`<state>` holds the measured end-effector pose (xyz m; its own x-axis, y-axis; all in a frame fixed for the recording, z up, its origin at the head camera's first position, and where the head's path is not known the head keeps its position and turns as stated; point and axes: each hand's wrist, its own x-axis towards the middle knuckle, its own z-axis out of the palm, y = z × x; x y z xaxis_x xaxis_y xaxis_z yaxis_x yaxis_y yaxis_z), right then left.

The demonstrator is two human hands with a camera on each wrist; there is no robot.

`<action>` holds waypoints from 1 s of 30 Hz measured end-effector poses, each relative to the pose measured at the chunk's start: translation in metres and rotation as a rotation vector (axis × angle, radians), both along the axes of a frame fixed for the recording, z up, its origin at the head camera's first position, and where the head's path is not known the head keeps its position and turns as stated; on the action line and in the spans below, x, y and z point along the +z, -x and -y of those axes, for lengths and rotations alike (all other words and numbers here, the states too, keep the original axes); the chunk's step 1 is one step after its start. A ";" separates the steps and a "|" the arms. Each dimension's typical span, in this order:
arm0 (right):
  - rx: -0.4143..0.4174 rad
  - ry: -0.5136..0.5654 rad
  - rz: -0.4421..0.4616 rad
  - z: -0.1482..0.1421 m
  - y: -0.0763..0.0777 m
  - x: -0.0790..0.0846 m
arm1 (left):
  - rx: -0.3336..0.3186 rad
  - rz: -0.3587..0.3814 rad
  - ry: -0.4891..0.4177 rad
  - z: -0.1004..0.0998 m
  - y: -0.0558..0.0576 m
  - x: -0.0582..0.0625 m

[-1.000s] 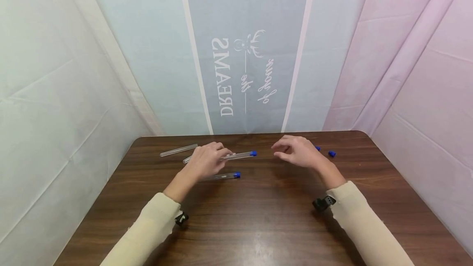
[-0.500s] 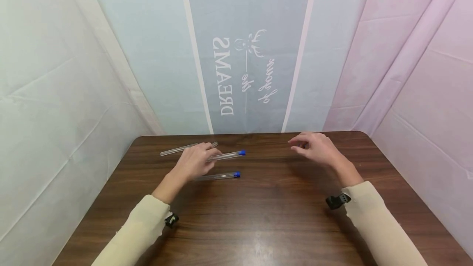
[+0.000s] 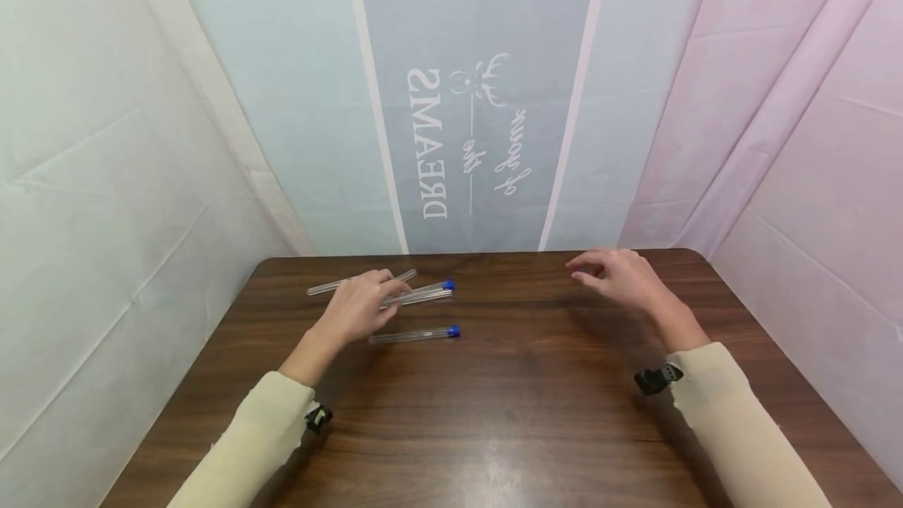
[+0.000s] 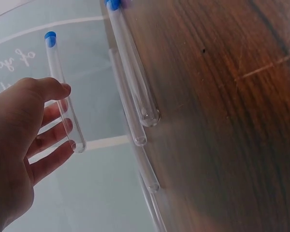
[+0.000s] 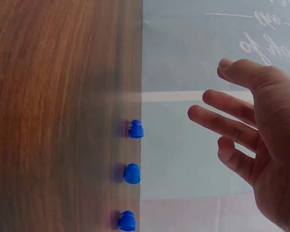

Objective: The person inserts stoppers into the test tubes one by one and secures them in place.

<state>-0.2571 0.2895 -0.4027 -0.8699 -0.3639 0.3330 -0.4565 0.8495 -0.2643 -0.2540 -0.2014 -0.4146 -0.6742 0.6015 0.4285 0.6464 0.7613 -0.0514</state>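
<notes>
My left hand [image 3: 360,306] pinches a clear test tube [image 4: 67,111] between thumb and fingers. A blue stopper [image 4: 50,39] plugs its top end, and the left wrist view shows it held above the table. Beneath it on the wood lies another capped test tube [image 3: 416,335], its stopper pointing right. Uncapped test tubes [image 4: 129,104] lie behind that one, partly covered by my left hand in the head view. My right hand [image 3: 624,279] hovers at the back right, fingers relaxed and holding nothing. Below it in the right wrist view are blue stoppers [image 5: 132,174], hidden in the head view.
The brown wooden table [image 3: 494,414] ends at a rounded back edge. Right behind it hangs a printed pale cloth backdrop [image 3: 480,234], with white cloth walls [image 3: 141,257] at the sides.
My left hand has moved left with the capped tube, now over the uncapped ones. My right hand has moved right and slightly back, now covering the loose stoppers in the head view.
</notes>
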 end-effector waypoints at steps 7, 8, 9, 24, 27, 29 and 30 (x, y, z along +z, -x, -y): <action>-0.040 -0.061 -0.003 -0.007 0.009 0.007 | -0.008 -0.015 -0.035 0.004 0.008 0.000; -0.043 -0.067 -0.002 -0.008 0.010 0.008 | -0.007 -0.016 -0.036 0.005 0.009 0.000; -0.045 -0.075 -0.002 -0.009 0.011 0.008 | -0.005 -0.015 -0.037 0.005 0.010 0.000; -0.079 -0.113 -0.038 -0.014 0.026 -0.006 | 0.019 0.056 -0.016 0.008 0.011 -0.002; -0.096 -0.123 -0.048 -0.014 0.029 -0.009 | 0.023 0.067 -0.027 0.008 0.014 -0.004; -0.106 -0.131 -0.049 -0.013 0.031 -0.011 | 0.026 0.074 -0.032 0.007 0.015 -0.006; -0.110 -0.137 -0.047 -0.013 0.032 -0.012 | 0.027 0.080 -0.033 0.007 0.015 -0.006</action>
